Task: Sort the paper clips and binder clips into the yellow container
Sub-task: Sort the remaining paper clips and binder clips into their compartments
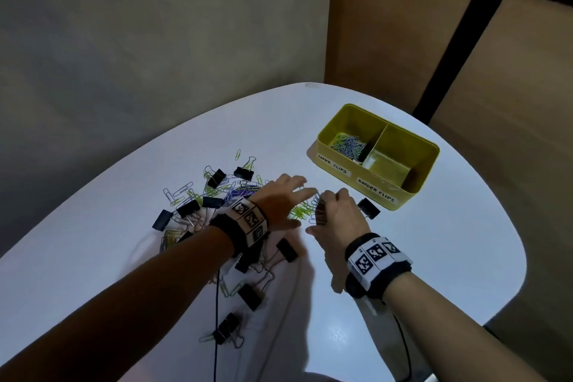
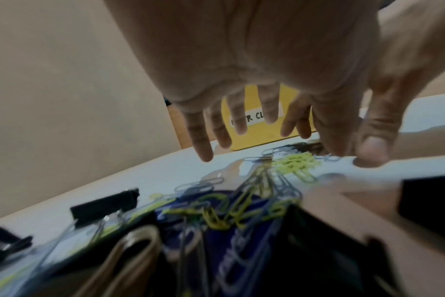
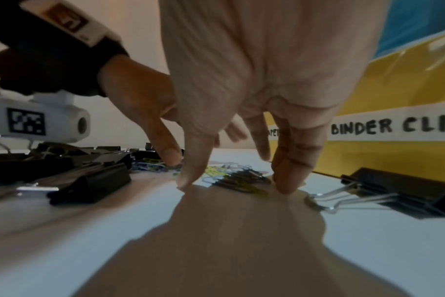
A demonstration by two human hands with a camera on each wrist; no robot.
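Both hands reach palm-down over the white table (image 1: 434, 257). The left hand (image 1: 280, 198) is spread with straight fingers; the right hand (image 1: 336, 214) has thumb and fingertips planted on the table, loosely cupped around a small cluster of green and blue paper clips (image 3: 238, 178). A black binder clip (image 1: 368, 208) lies just right of it, the yellow container (image 1: 376, 186) beyond

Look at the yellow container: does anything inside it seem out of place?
Yes. In the yellow container, a black binder clip appears to sit among the paper clips in the compartment labelled paper clips, while the binder clip side looks empty.
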